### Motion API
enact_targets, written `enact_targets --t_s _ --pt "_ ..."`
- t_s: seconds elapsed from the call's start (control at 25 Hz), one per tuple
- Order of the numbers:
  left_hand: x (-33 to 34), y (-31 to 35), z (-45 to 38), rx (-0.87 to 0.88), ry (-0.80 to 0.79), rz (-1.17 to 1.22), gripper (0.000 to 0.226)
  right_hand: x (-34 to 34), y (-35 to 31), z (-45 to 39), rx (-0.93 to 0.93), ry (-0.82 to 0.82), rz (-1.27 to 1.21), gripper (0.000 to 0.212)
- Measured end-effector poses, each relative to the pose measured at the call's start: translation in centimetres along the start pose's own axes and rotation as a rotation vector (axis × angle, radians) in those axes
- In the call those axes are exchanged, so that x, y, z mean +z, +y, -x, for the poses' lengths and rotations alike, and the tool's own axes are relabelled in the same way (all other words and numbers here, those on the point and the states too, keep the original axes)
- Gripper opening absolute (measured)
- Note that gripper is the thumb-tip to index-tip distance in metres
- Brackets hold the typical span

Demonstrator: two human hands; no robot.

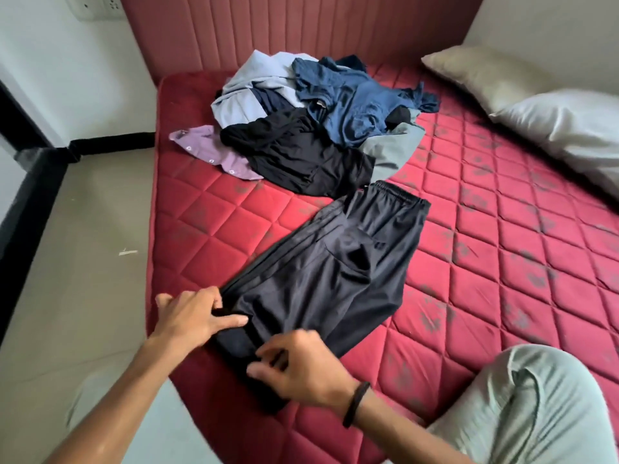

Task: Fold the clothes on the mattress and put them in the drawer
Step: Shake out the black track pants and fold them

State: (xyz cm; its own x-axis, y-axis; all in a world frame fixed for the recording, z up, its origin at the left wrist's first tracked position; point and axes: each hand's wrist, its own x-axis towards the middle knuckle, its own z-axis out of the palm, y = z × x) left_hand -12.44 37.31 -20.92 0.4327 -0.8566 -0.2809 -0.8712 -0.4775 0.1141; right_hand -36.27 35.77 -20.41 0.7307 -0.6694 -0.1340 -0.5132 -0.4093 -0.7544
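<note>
Two hands: both at the near end of the black track pants (338,262), at the near left corner of the mattress (502,262).
Track pants: laid flat and lengthwise on the red quilted mattress, elastic waistband at the far end, leg ends toward the person; pale stripes run down the left side.
Left hand (192,314): rests on the left edge of the pants near the leg end; its fingers (231,320) are stretched out, with a fold of black cloth caught between thumb and forefinger.
Right hand (301,366): sits on the leg end just beside the left hand; its fingers are curled down and pinch the black cloth. A black band (355,404) circles this wrist.
Clothes pile (318,118): heaped beyond the waistband, toward the padded red headboard (301,28); it holds a dark blue garment on top, a pale blue one at the far left, a black one at the front, a grey one at the right, and a purple shirt (214,152) with buttons poking out at the left.
Pillows: two pale pillows (552,118) lie along the right side of the mattress.
Knee: the person's knee in pale green cloth (526,406) rests at the near right.
Floor (83,246): beige, left of the mattress.
</note>
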Motion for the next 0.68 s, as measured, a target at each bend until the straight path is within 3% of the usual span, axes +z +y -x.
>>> enact_targets --t_s 0.04,0.12,0.2,0.28,0.36,0.48,0.68 --pt "0.9 -0.2 1.7 0.016 0.165 -0.035 0.06 -1.0 0.2 -1.0 -0.003 0.068 0.018 0.029" --pt "2.8 2.3 4.4 0.107 0.427 0.046 0.058 -4.4 3.1 -4.6 0.0 0.369 0.212 0.028" --pt "4.9 6.0 5.8 0.244 0.403 0.165 0.063 -8.7 6.3 -7.7 0.131 0.529 0.403 0.031" --pt "7.6 8.0 5.7 0.327 0.315 0.113 0.07 -11.9 8.8 -9.4 0.395 0.421 0.543 0.045" --pt "9.3 8.0 5.0 0.299 0.306 0.046 0.071 -13.1 10.2 -9.6 0.588 0.312 0.659 0.051" --pt "9.9 7.8 5.0 0.266 0.368 0.063 0.07 -13.0 10.9 -9.7 0.526 0.336 0.632 0.034" --pt "9.1 8.5 4.8 0.212 0.475 0.145 0.068 -14.5 10.7 -11.4 0.295 0.616 0.661 0.019"
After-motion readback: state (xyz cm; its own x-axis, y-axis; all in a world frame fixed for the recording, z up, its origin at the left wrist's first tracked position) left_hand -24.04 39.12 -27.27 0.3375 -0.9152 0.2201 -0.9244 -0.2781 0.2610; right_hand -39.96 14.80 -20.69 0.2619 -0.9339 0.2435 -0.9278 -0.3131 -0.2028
